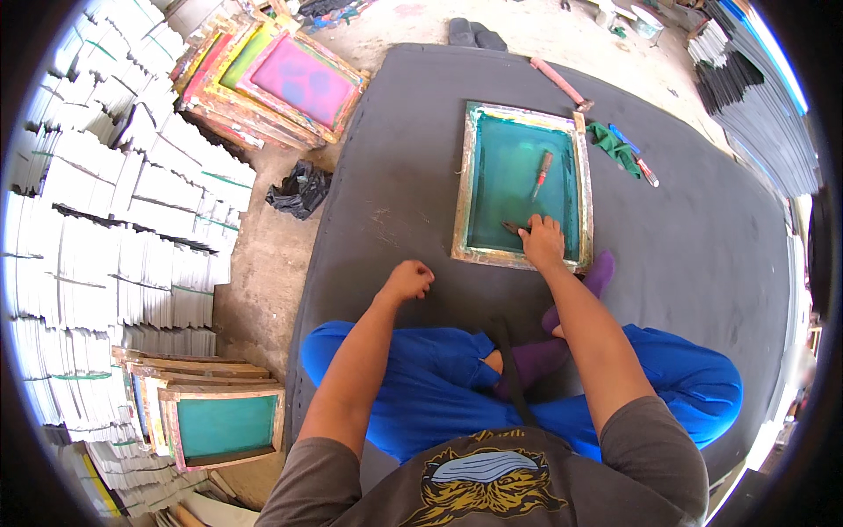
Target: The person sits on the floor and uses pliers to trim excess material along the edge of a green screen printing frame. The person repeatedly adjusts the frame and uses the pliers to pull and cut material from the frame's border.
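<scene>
A wooden-framed printing screen [464,180] with teal mesh lies flat on the dark mat before me. Over its near edge, my right hand [544,244] is closed around a pair of pliers [511,227]; the dark jaws point left across the mesh, and the handles are hidden in my palm. On the mesh rests a screwdriver [543,171] with a reddish handle. My left hand [409,281] hovers above the mat, left of the frame's near corner. Its fingers are curled together, and whatever they may hold is hidden.
Beyond the screen lie a hammer [562,83], a green cloth [615,149] and a blue-and-red tool [634,155]. Several framed screens [303,79] lean at the far left, more [224,426] at near left. White sheet stacks [97,246] line the left; a black plastic bag [300,188] sits on the floor.
</scene>
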Tool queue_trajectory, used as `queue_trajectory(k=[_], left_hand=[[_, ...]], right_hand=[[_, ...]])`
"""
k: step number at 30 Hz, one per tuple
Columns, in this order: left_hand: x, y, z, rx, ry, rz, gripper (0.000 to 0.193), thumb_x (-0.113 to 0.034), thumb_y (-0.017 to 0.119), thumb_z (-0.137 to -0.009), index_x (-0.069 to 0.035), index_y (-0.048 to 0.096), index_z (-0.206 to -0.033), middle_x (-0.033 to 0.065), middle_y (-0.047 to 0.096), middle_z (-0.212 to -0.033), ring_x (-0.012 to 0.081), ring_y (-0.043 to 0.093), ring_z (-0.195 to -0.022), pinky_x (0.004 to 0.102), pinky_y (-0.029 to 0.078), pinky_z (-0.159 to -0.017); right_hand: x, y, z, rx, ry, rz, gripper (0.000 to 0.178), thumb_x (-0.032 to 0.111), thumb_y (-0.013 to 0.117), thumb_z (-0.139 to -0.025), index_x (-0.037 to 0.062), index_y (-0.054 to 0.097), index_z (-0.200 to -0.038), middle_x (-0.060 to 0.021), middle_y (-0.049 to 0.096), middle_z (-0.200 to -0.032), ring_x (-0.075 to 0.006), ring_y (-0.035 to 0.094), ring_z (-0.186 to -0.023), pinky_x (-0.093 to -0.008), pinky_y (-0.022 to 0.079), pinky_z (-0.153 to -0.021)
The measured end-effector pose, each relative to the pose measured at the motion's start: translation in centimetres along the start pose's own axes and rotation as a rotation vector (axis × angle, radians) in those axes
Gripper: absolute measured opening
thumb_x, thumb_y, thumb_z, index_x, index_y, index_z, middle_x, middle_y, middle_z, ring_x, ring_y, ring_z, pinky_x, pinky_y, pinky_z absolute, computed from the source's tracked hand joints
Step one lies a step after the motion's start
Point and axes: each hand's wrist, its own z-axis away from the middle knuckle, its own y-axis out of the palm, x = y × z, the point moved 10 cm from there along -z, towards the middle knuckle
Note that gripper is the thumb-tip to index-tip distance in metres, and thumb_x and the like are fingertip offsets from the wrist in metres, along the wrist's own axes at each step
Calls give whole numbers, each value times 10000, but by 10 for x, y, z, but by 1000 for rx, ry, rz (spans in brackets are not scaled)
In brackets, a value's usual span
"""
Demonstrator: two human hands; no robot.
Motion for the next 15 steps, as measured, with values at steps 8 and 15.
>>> queue_trajectory(k=[8,15], left_hand=[[-16,-86,-13,-332,144,-101,361,-315,700,-896,11,733,-1047,180,751,-925,282,737,-834,387,563,-778],[3,-110,-9,-371,48,18,363,-339,690,-909,-17,741,-1068,210,748,-985,345,729,-950,418,553,-848]], right_hand=[[159,40,137,211,-820,-113,628,368,671,-925,26,522,-1429,-243,417,-1542,-407,384,-1446,-501,305,-1199],[218,102,134,354,-546,-55,843,536,531,-993,31,236,-1600,-259,168,-1659,-392,131,-1557,-510,160,-1253]])
